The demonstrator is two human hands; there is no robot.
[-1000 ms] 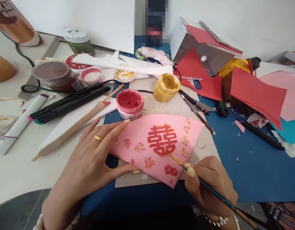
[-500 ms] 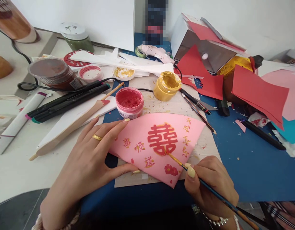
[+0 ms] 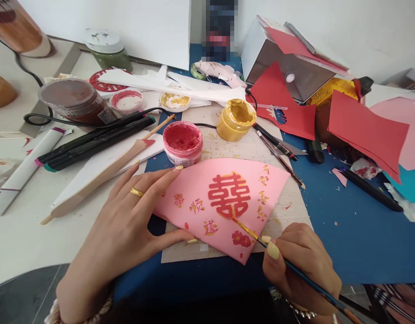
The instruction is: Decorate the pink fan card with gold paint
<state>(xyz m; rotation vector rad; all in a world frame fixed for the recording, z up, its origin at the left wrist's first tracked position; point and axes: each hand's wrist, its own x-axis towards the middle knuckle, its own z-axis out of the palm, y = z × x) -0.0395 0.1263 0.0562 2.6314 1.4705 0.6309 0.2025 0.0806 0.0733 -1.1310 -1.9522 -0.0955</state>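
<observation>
A pink fan-shaped sheet of paper (image 3: pixel 220 243) lies on a paint-specked board (image 3: pixel 173 254). It carries a red double-happiness character edged in gold, smaller gold-and-red characters and red flowers. My left hand (image 3: pixel 129 225) rests with its fingers spread over the sheet's left side, thumb along the lower edge. In a pinch, my right hand (image 3: pixel 301 265) holds a thin blue paintbrush (image 3: pixel 295 268); its gold-coated tip meets the bottom of the large character. Just beyond the sheet stand an open jar of red paint (image 3: pixel 182 144) and an open jar of yellow-gold paint (image 3: pixel 236 120).
To the left lie dark markers (image 3: pixel 99 141), a wooden fan handle (image 3: pixel 99 184) and a lidded brown jar (image 3: pixel 75 103). A hot glue gun (image 3: pixel 220 72) sits at the back. On the right are red paper sheets (image 3: pixel 367 132), a pencil (image 3: pixel 281 159) and a black pen (image 3: pixel 371 189).
My right hand has shifted slightly right and down with the paintbrush, its tip staying near the bottom of the large character. My left hand has stayed in place.
</observation>
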